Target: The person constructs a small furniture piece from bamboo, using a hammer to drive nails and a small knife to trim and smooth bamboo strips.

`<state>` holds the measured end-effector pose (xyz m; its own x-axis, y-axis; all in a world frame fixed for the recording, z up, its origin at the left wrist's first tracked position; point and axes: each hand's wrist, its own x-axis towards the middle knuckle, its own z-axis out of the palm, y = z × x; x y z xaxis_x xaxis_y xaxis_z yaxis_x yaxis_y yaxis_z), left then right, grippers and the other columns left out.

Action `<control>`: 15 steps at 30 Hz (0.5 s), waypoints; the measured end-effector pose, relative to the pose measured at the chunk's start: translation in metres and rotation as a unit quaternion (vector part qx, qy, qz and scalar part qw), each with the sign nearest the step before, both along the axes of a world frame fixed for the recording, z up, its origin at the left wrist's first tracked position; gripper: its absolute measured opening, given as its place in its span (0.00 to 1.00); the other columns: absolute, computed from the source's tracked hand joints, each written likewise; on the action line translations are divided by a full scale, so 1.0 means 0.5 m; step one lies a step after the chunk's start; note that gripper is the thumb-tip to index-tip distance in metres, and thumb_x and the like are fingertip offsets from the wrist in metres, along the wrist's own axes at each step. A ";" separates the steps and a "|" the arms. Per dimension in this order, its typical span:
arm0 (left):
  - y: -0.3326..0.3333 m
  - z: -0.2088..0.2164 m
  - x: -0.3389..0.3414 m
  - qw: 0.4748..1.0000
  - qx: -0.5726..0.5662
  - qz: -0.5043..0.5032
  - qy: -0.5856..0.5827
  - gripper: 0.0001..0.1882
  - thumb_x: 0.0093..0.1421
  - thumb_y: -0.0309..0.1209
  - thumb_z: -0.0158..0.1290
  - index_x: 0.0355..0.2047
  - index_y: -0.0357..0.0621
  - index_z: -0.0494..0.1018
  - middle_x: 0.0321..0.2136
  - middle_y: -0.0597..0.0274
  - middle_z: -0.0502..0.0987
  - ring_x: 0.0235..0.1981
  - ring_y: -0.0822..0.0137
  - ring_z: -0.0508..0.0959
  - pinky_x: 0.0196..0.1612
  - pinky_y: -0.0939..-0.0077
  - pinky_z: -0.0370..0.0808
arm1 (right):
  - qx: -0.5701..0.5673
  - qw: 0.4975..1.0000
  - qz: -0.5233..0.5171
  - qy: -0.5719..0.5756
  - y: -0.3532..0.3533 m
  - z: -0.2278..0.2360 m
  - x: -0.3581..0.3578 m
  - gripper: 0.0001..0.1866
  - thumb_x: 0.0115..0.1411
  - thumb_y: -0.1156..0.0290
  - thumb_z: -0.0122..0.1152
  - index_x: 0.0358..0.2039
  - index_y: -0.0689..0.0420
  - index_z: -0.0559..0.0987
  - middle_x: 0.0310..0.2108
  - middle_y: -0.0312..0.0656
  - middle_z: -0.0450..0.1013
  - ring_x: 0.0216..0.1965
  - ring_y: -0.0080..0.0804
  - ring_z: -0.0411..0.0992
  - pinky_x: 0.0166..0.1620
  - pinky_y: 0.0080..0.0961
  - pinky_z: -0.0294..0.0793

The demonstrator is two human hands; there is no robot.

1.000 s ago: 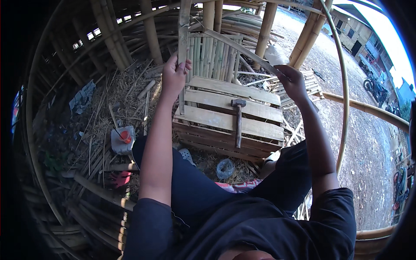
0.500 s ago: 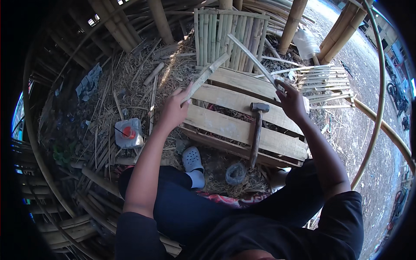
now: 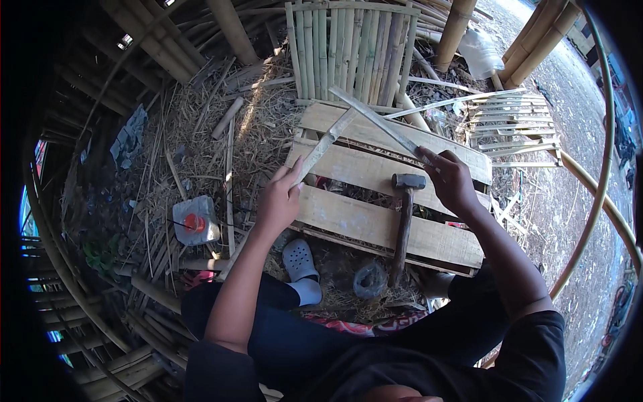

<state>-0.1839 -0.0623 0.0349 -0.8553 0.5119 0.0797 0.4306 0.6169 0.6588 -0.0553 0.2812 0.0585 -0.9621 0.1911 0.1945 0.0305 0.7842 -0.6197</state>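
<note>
My left hand (image 3: 280,199) is closed around a pale bamboo strip (image 3: 328,139) that slants up and to the right. A pale length in line with it shows below my left forearm, perhaps the same strip. In my right hand (image 3: 450,175) is a long, narrow greyish blade (image 3: 385,126), pointing up and to the left. Near its tip the blade crosses the upper end of the strip; whether they touch I cannot tell. Beneath both hands stands a low slatted wooden crate (image 3: 348,208). A hammer (image 3: 407,182) leans against its near side, head resting on the slats.
An upright bamboo slat panel (image 3: 348,53) stands behind the crate. To the right lies a bundle of split bamboo (image 3: 512,124). A clear plastic container with a red opening (image 3: 195,221) sits at left, among straw. A clear plastic cup (image 3: 370,280) stands near my feet.
My right hand and the blade have come lower, so the blade now crosses the bamboo strip's end. My left hand has shifted slightly right and down. The whole view has tilted a little.
</note>
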 end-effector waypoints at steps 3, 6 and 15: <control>-0.002 -0.025 -0.022 0.999 0.038 0.001 0.032 0.32 0.60 0.19 0.53 0.65 0.48 0.65 0.43 0.50 0.75 0.39 0.48 0.79 0.43 0.63 0.75 | 0.001 1.000 0.008 0.000 0.012 -0.021 -0.007 0.22 0.62 0.79 0.59 0.57 0.52 0.78 0.33 0.48 0.73 0.30 0.42 0.74 0.36 0.36 0.73; -0.001 -0.040 -0.039 0.998 0.046 0.018 0.027 0.31 0.60 0.19 0.53 0.65 0.47 0.65 0.42 0.50 0.75 0.39 0.49 0.78 0.43 0.66 0.74 | -0.005 1.000 0.010 0.001 0.015 -0.034 -0.012 0.22 0.62 0.80 0.59 0.56 0.53 0.78 0.33 0.48 0.73 0.29 0.42 0.74 0.35 0.35 0.73; 0.020 -0.046 -0.070 0.993 0.109 0.016 0.036 0.30 0.60 0.18 0.53 0.64 0.47 0.67 0.40 0.50 0.75 0.34 0.52 0.78 0.40 0.68 0.74 | 0.003 1.000 0.010 -0.005 0.056 -0.060 -0.027 0.24 0.61 0.80 0.60 0.58 0.50 0.78 0.32 0.46 0.71 0.30 0.39 0.73 0.37 0.34 0.73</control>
<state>-0.2187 -0.0524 0.0117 -0.8593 0.4478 0.2473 0.4636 0.4775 0.7464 -0.0690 0.3090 0.0285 -0.9676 0.1703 0.1864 0.0202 0.7880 -0.6153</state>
